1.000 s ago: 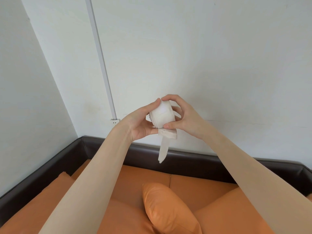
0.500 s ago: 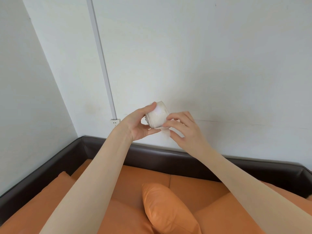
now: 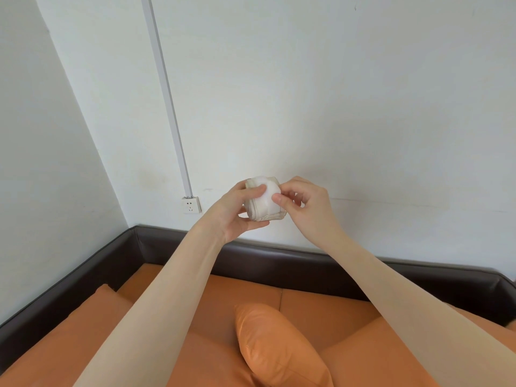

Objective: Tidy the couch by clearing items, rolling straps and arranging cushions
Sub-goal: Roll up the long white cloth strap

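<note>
Holding the strap (image 3: pixel 262 199) up in front of the wall (image 3: pixel 363 107), I have it rolled into a fat white roll, high above the couch (image 3: pixel 329 311). My left hand (image 3: pixel 237 210) grips the roll, with the thumb on its top and the fingers curled under it. My right hand (image 3: pixel 304 202) pinches the right side of the roll, with the thumb pressing on the outer layer, and I think it is pushing the loose end down flat. I see no tail hanging from the roll now. What could go wrong? If I let go with the right thumb too soon, the end could pop up and the roll could come loose and unwind. If my left hand squeezes too softly, the whole roll could slip out and drop onto the couch, near the cushion (image 3: pixel 279 350) right below my arms. If I squeeze too hard from one side, the layers could slide sideways and the roll could go lumpy. I cannot tell if the end has anything sticky to keep it shut. A second ago a short tail of strap hung down under the roll, and my right hand was wrapped over the top of it. Half a second ago the tail was gone, and my right hand was lower, by the bottom edge. Now my right hand is higher, pressing on the side. The roll has stayed in about the same spot in the air.
</note>
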